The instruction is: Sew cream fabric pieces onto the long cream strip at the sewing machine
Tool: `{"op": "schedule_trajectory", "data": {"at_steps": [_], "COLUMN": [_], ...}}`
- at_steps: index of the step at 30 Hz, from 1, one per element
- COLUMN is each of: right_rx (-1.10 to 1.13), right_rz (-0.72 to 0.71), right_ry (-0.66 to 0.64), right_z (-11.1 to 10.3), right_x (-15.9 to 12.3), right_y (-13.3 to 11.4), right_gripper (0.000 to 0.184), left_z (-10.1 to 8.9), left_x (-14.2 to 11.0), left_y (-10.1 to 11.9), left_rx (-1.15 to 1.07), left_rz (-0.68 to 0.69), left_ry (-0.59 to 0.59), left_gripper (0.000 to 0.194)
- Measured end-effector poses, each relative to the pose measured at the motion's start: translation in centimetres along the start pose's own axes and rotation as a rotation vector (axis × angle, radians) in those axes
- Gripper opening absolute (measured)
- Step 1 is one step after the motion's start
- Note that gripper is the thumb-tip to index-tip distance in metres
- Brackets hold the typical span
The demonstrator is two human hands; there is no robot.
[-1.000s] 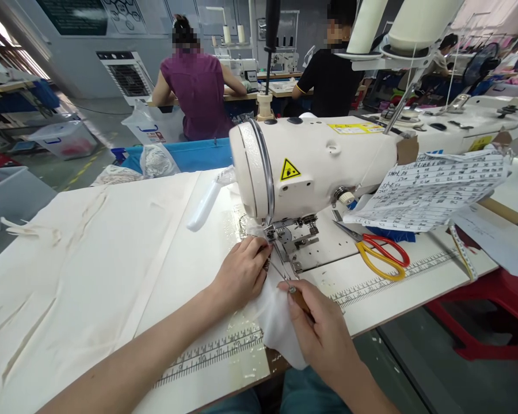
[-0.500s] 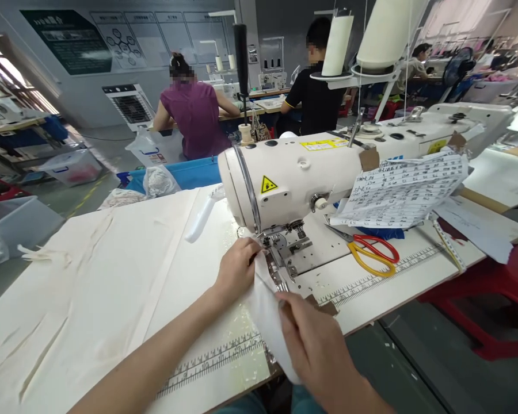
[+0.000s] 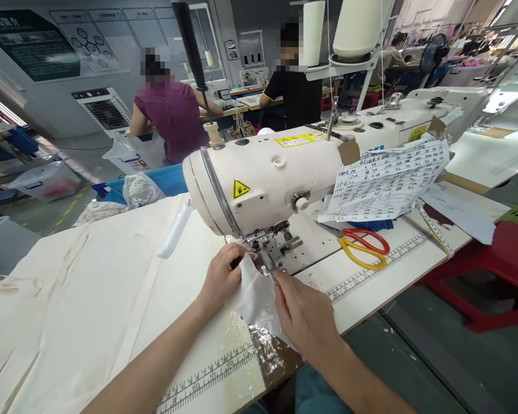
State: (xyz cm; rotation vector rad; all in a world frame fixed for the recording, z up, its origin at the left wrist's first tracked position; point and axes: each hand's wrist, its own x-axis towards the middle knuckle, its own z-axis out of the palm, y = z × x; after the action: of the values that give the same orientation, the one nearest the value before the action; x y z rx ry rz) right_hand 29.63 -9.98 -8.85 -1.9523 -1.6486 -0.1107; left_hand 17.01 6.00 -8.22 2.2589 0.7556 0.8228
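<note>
A piece of white fabric runs from under the needle area of a white sewing machine toward me. My left hand is closed on the fabric's left side, close beside the presser foot. My right hand is closed on the right edge of the fabric, with thumb and forefinger pinched beside a metal guide. Its fingertips partly hide what lies between them. Right of the machine bed, scissors with one red and one yellow handle lie on the table.
Long white fabric covers the table's left part. A white plastic piece lies by the machine head. A handwritten sheet hangs on the machine. Thread cones stand above. Two people sit working beyond; a red stool is at right.
My right hand has moved up the fabric toward the presser foot, and the fabric's near part has spread and shifted. My left hand stays by the needle area. The whole view has shifted.
</note>
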Motion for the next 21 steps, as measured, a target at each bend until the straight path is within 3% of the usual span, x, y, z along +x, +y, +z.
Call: {"op": "schedule_trajectory", "data": {"at_steps": [21], "right_rx": [0.017], "right_rz": [-0.002], "right_ry": [-0.036], "right_z": [0.11], "right_x": [0.17], "right_y": [-0.05], "right_gripper": [0.032], "left_z": [-0.03], "left_x": [0.12], "left_y": [0.16], "left_rx": [0.006], "left_rz": [-0.018], "left_ry": [-0.001], "left_gripper": [0.023]}}
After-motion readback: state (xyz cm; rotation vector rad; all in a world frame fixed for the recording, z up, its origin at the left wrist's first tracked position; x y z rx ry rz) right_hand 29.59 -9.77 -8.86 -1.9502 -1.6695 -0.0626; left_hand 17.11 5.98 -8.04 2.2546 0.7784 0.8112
